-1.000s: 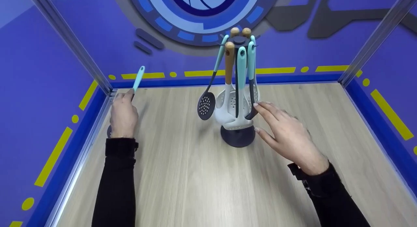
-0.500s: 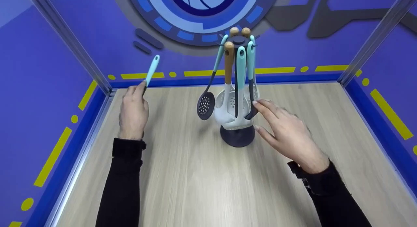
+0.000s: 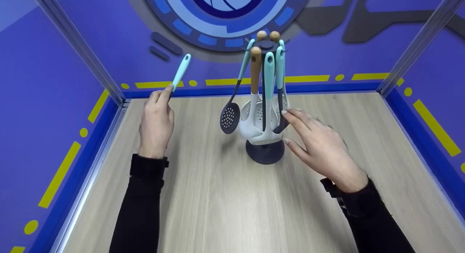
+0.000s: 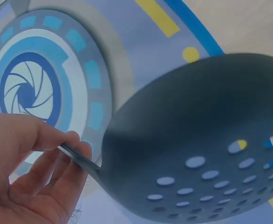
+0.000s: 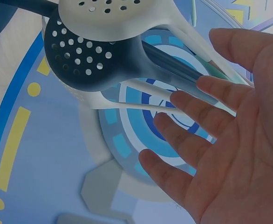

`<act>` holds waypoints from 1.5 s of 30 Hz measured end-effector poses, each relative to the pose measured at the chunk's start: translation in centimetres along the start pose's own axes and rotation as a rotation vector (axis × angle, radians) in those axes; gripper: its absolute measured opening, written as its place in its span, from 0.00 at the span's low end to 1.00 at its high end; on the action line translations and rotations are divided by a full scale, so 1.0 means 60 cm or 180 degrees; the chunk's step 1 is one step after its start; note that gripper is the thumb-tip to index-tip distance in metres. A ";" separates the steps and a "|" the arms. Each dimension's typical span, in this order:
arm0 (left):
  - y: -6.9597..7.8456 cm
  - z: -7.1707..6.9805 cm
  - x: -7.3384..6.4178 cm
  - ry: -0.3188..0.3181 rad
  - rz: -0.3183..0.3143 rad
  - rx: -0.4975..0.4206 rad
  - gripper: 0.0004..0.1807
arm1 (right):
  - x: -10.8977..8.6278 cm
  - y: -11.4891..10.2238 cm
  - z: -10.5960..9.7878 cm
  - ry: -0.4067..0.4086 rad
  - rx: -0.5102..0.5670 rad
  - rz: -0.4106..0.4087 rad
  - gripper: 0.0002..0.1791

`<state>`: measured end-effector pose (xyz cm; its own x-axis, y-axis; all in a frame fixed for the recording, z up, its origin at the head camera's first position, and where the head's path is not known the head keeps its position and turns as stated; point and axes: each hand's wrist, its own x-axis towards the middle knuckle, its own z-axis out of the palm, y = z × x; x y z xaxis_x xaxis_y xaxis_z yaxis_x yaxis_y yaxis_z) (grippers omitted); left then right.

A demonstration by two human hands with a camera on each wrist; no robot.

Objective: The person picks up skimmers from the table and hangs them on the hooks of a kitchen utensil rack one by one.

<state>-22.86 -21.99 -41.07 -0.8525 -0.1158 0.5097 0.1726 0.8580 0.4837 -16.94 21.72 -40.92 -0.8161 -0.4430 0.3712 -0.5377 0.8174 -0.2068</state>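
Observation:
My left hand (image 3: 157, 120) pinches a skimmer (image 4: 174, 116) by the dark neck below its turquoise handle (image 3: 181, 70). In the left wrist view the skimmer's dark, perforated bowl spreads across the right side; in the head view the hand hides it. To the right stands a utensil carousel (image 3: 265, 155) hung with several utensils. My right hand (image 3: 321, 151) has its fingers extended, fingertips right at a hanging dark perforated skimmer (image 5: 92, 63), and nothing is gripped in it. A white perforated utensil (image 5: 111, 21) hangs beside that one.
Another dark skimmer (image 3: 229, 118) hangs out from the carousel's left side, facing my left hand. A white ladle (image 3: 250, 127) with a brown handle hangs at the front. The wooden tabletop (image 3: 218, 209) is bounded by blue panels (image 3: 421, 107).
My left hand has moved right and slightly away from me, carrying the skimmer from the table's left edge toward the carousel. The right hand has stayed almost still at the hanging utensils.

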 end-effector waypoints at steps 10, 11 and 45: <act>0.031 -0.008 -0.005 0.0112 0.0299 -0.0018 0.29 | 0.003 0.000 -0.007 -0.0003 0.0047 0.0026 0.41; 0.034 -0.009 -0.006 0.0126 0.0329 -0.0017 0.30 | 0.003 0.000 -0.008 -0.0007 0.0050 0.0030 0.41; 0.130 0.004 -0.029 0.0502 0.1232 -0.0272 0.28 | 0.020 -0.009 -0.037 0.0164 0.0049 0.0016 0.42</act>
<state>-20.14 -14.98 -38.39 -0.6320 0.1257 0.7647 0.5110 0.8095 0.2893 -17.13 21.55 -38.36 -0.8069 -0.4190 0.4163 -0.5373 0.8135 -0.2226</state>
